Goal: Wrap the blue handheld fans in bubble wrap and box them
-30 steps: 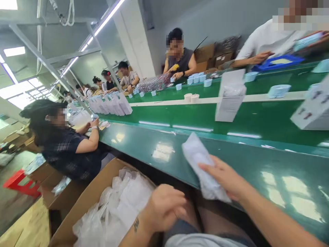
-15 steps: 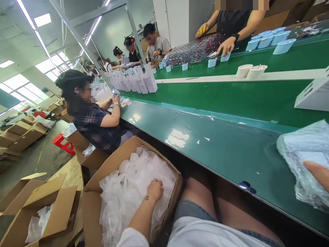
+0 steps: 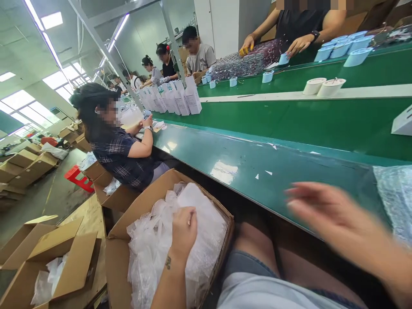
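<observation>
Through the head camera I find the left hand (image 3: pixel 184 225) over the white translucent plastic bags (image 3: pixel 210 234) that fill an open brown cardboard box (image 3: pixel 117 266); its fingers are curled, but the tips are hidden, so I cannot tell whether they pinch a bag. The right hand (image 3: pixel 334 212), blurred, is held over the glossy dark-green bench (image 3: pixel 206 150), fingers extended, thumb apart, nothing in it. A pale-blue packet in clear wrapping (image 3: pixel 397 199) lies on the bench at the right edge, cut off by the frame. On progress, I judge that one packet is wrapped and set down, while the box is well stocked and no bag is out on the bench. On markings, upright white printed cartons (image 3: pixel 193 98) stand by the belt (image 3: pixel 273 120), their print too small to read; I can make out no brand or label.
</observation>
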`<action>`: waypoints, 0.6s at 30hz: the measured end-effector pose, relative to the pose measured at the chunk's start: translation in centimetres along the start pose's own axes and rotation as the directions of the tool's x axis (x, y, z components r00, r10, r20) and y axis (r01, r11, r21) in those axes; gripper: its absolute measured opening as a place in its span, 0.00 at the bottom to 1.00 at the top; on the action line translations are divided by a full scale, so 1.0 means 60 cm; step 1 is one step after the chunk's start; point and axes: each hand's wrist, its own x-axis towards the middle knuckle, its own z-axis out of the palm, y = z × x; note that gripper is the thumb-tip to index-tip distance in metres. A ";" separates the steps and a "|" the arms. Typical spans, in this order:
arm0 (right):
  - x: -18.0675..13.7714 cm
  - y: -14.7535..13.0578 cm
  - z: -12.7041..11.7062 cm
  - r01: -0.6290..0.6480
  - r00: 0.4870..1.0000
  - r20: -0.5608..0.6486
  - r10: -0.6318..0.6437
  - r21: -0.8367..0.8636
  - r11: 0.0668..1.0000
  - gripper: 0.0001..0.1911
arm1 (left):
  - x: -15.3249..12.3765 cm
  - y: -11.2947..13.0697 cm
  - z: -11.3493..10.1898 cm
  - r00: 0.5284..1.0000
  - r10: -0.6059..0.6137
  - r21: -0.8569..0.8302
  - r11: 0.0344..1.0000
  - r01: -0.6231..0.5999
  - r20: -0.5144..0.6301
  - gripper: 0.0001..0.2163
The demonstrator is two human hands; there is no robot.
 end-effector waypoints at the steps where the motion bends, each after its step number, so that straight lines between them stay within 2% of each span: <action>1: -0.007 -0.012 0.039 -0.015 0.976 0.218 0.002 0.056 0.998 0.35 | -0.002 0.020 0.002 0.994 0.107 0.023 0.994 -0.107 0.015 0.09; 2: -0.012 -0.021 0.075 -0.016 0.917 0.398 -0.016 0.076 0.997 0.41 | -0.004 0.034 0.003 0.981 0.189 0.032 0.981 -0.190 0.031 0.10; 3: -0.014 -0.025 0.107 0.025 0.861 0.505 -0.056 0.068 0.997 0.40 | -0.005 0.044 0.004 0.970 0.240 0.029 0.970 -0.241 0.033 0.11; 4: -0.015 -0.026 0.133 0.077 0.815 0.572 -0.091 0.049 0.996 0.33 | -0.007 0.049 0.003 0.967 0.253 0.015 0.967 -0.253 0.014 0.12; 5: -0.016 -0.023 0.153 0.128 0.792 0.600 -0.114 0.020 0.992 0.25 | -0.009 0.050 0.001 0.973 0.229 -0.008 0.973 -0.229 -0.023 0.11; 6: -0.018 -0.018 0.167 0.162 0.786 0.605 -0.127 -0.004 0.987 0.18 | -0.011 0.048 -0.002 0.983 0.168 -0.041 0.984 -0.171 -0.071 0.11; 7: -0.020 -0.012 0.177 0.169 0.782 0.610 -0.127 -0.011 0.986 0.16 | -0.015 0.044 -0.005 0.990 0.079 -0.085 0.992 -0.089 -0.120 0.10; 8: -0.023 -0.006 0.184 0.152 0.775 0.620 -0.123 0.006 0.988 0.18 | -0.019 0.040 -0.007 0.987 -0.025 -0.135 0.991 0.003 -0.159 0.09; 10: -0.031 0.006 0.194 0.105 0.760 0.635 -0.139 0.091 0.990 0.28 | -0.029 0.036 -0.006 0.963 -0.194 -0.231 0.962 0.149 -0.186 0.08; 11: -0.035 0.011 0.198 0.098 0.764 0.625 -0.159 0.130 0.987 0.31 | -0.034 0.034 -0.004 0.958 -0.234 -0.274 0.944 0.183 -0.164 0.08; 12: -0.036 0.015 0.202 0.102 0.781 0.600 -0.172 0.148 0.984 0.28 | -0.038 0.033 -0.001 0.961 -0.250 -0.318 0.926 0.201 -0.119 0.07; 14: -0.036 0.022 0.207 0.080 0.819 0.555 -0.145 0.141 0.987 0.15 | -0.040 0.024 0.003 0.963 -0.271 -0.427 0.872 0.238 -0.015 0.07; 16: -0.032 0.031 0.204 -0.049 0.828 0.556 -0.068 0.192 0.980 0.10 | -0.032 0.004 0.003 0.917 -0.398 -0.577 0.751 0.320 -0.010 0.10; 17: -0.030 0.035 0.200 -0.133 0.819 0.572 -0.036 0.252 0.959 0.10 | -0.025 -0.009 0.002 0.858 -0.513 -0.660 0.652 0.373 -0.021 0.13; 18: -0.030 0.039 0.195 -0.212 0.804 0.594 -0.017 0.312 0.926 0.10 | -0.018 -0.023 0.001 0.777 -0.630 -0.733 0.528 0.429 0.000 0.17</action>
